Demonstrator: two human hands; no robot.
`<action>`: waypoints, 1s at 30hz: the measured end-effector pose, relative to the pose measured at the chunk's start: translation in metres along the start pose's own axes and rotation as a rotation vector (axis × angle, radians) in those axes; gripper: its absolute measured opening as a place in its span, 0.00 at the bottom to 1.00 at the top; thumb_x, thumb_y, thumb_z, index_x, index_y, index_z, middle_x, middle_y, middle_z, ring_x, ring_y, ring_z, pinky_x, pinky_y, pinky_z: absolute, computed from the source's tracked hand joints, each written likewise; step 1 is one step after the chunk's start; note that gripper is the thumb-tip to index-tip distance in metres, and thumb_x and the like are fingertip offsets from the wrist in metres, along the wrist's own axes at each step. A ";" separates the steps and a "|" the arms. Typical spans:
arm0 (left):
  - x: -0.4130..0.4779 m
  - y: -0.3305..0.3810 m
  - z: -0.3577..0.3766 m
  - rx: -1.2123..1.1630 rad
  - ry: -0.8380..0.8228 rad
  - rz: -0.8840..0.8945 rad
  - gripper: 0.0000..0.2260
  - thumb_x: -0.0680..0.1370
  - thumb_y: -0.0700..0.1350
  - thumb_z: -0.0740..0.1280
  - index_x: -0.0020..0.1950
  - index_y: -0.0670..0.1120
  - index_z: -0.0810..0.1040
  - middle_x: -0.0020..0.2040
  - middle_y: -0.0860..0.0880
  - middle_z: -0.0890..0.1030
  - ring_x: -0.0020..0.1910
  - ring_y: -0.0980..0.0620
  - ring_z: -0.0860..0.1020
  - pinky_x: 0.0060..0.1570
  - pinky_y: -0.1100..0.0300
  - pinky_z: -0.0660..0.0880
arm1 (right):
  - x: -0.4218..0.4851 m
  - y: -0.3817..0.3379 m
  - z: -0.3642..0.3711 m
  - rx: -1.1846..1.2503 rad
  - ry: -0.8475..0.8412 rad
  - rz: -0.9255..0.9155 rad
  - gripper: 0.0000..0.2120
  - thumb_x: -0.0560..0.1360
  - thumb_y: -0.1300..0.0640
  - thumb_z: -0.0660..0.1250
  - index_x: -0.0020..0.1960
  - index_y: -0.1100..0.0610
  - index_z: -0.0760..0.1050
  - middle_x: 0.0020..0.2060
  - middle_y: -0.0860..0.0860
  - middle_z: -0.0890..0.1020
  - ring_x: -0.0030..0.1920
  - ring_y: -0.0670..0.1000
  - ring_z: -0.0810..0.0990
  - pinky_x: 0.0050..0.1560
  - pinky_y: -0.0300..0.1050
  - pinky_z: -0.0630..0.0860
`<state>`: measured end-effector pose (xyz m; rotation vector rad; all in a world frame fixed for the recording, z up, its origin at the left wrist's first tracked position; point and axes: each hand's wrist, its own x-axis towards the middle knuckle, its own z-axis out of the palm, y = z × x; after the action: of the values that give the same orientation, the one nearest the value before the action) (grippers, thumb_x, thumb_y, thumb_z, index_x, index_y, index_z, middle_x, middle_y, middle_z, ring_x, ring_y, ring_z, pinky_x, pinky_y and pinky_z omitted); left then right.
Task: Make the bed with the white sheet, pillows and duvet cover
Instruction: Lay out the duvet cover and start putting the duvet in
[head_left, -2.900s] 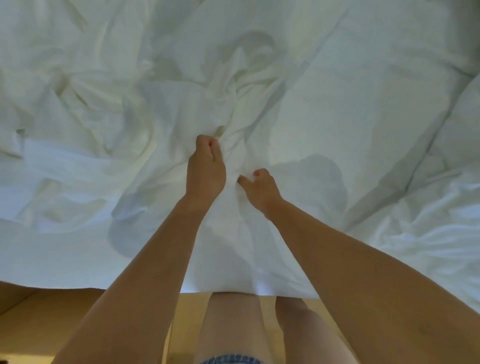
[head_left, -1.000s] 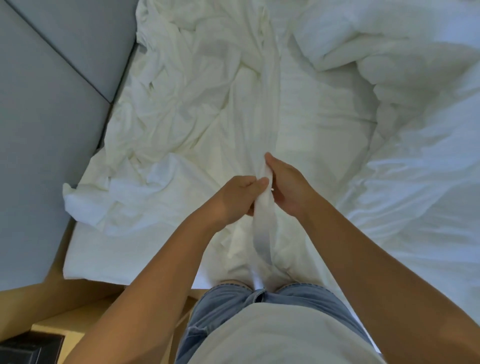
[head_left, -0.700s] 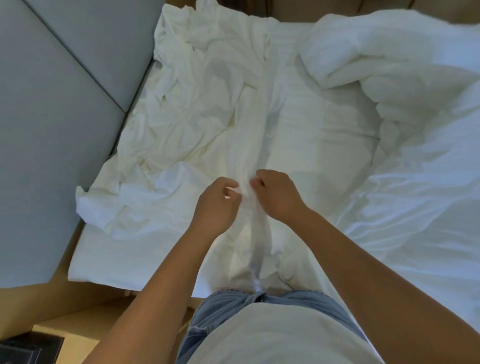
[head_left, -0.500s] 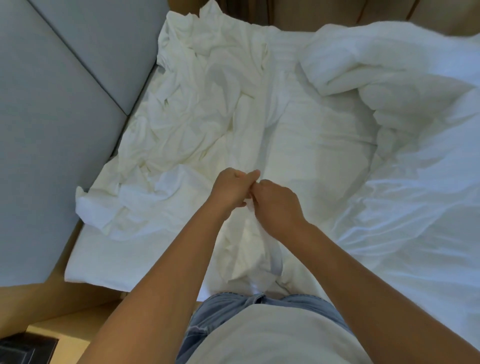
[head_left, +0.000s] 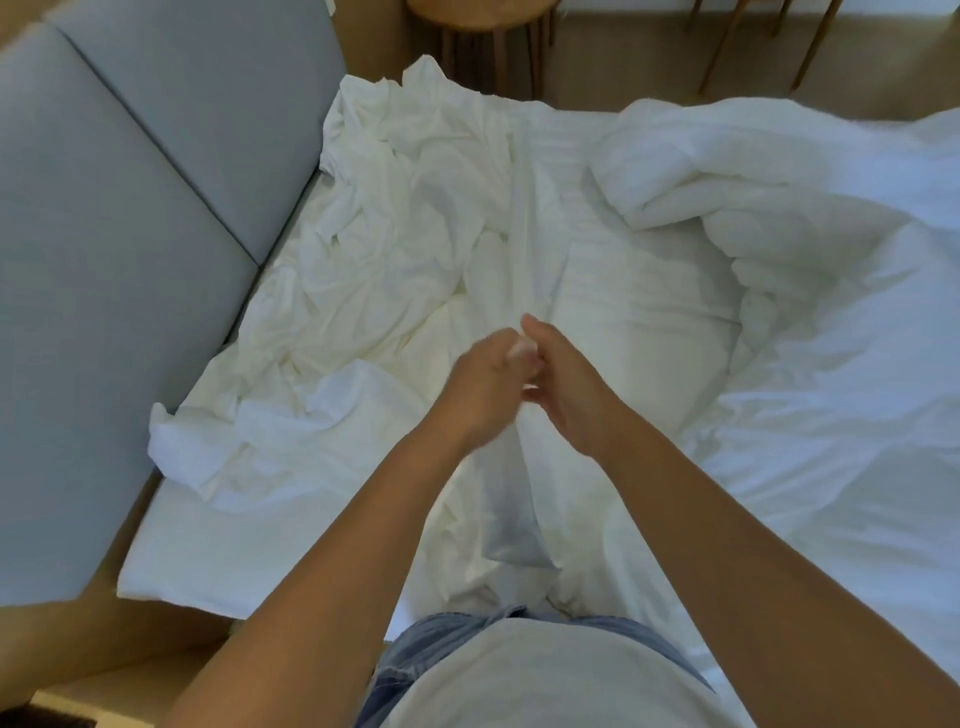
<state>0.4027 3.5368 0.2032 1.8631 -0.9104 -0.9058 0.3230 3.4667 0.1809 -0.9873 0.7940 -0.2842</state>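
A crumpled white sheet (head_left: 395, 260) lies bunched over the left half of the bed. A gathered ridge of it runs from the far edge down to my hands, and a fold hangs from them toward my waist. My left hand (head_left: 480, 387) and my right hand (head_left: 571, 384) sit close together above the middle of the bed, both gripping that bunched edge; both are blurred. A puffy white duvet (head_left: 779, 249) is heaped over the right side. No pillow can be picked out.
A grey padded headboard (head_left: 130, 234) stands along the left of the bed. A round wooden side table (head_left: 483, 31) and chair legs (head_left: 753, 41) stand beyond the far edge. The bare mattress corner (head_left: 171, 561) shows at lower left, above the tan floor.
Earlier the sheet filled the view with both hands raised into it. Since then the sheet has dropped onto the bed, and my hands have worked along the gathered edge, staying close together.
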 end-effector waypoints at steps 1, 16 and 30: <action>-0.005 0.000 0.002 0.030 -0.109 0.013 0.09 0.80 0.41 0.57 0.47 0.47 0.77 0.46 0.51 0.80 0.46 0.54 0.77 0.47 0.62 0.73 | 0.003 -0.003 0.000 -0.029 -0.064 0.071 0.17 0.78 0.46 0.60 0.49 0.58 0.78 0.45 0.52 0.82 0.52 0.49 0.80 0.50 0.39 0.74; 0.032 0.003 -0.012 -0.467 0.119 -0.415 0.11 0.78 0.52 0.64 0.48 0.45 0.78 0.49 0.47 0.82 0.45 0.51 0.80 0.43 0.59 0.78 | 0.006 -0.024 -0.003 0.398 -0.179 0.251 0.23 0.69 0.52 0.57 0.57 0.67 0.74 0.50 0.62 0.77 0.49 0.59 0.75 0.51 0.49 0.69; 0.046 0.044 -0.008 -0.388 0.200 -0.116 0.09 0.79 0.46 0.62 0.45 0.43 0.78 0.41 0.48 0.81 0.41 0.51 0.79 0.36 0.65 0.77 | 0.010 -0.031 -0.011 0.210 0.049 0.018 0.12 0.79 0.56 0.62 0.58 0.61 0.76 0.51 0.58 0.80 0.52 0.55 0.79 0.53 0.49 0.76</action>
<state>0.4210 3.4842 0.2348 1.6441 -0.4688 -0.8759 0.3259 3.4381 0.1985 -0.7777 0.7992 -0.3696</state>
